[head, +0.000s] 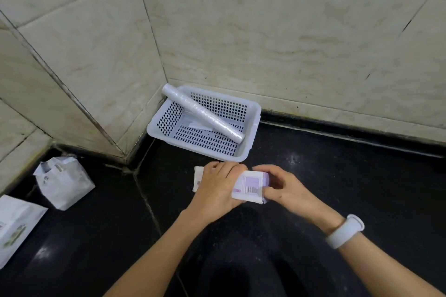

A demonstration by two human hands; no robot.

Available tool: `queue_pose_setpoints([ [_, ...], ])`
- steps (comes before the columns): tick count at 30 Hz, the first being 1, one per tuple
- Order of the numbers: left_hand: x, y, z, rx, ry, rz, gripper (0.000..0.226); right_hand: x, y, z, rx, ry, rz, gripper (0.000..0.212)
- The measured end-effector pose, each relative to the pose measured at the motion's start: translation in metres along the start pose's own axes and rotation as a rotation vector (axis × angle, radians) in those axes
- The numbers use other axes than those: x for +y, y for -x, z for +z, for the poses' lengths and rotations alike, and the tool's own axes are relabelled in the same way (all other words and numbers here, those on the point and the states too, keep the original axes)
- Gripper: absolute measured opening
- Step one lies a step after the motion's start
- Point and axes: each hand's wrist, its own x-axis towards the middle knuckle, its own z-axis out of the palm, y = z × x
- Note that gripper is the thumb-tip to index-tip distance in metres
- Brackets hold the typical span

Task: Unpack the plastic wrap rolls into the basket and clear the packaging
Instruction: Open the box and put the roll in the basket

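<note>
A white perforated basket (251, 113) stands on the black counter in the tiled corner. One plastic wrap roll (202, 116) lies slanted in it, its upper end resting on the back left rim. A flat white piece lies on the basket floor under the roll. In front of the basket I hold a white and lilac box (251, 184) with a barcode label. My left hand (214, 188) wraps over the box's middle. My right hand (282, 185) pinches its right end. Whether the end flap is open is hidden by my fingers.
A white plastic bag (64, 182) stands on the counter at the left. A white carton with a green print (14, 226) lies at the far left edge. Tiled walls close the back and left. A white band is on my right wrist (346, 230).
</note>
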Motion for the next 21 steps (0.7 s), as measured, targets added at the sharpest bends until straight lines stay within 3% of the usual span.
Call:
queue_pose_setpoints([
  [7,0.0,0.003,0.017,-0.045,0.105,-0.114,0.055,0.004,0.001,-0.003,-0.028,-0.062,-0.036,0.042],
  [12,-0.007,0.009,0.023,-0.082,0.088,-0.174,0.058,0.009,-0.005,0.005,0.051,-0.141,-0.015,0.024],
  [15,-0.007,0.012,0.027,-0.071,0.054,-0.182,0.06,0.013,-0.011,0.012,0.082,-0.021,0.04,0.013],
  [18,-0.008,0.012,0.029,-0.1,0.063,-0.216,0.063,0.016,-0.017,0.01,0.046,0.029,0.073,0.016],
  [21,-0.011,0.016,0.026,-0.133,0.27,-0.352,0.067,0.015,-0.018,-0.007,0.025,-0.173,0.067,0.025],
])
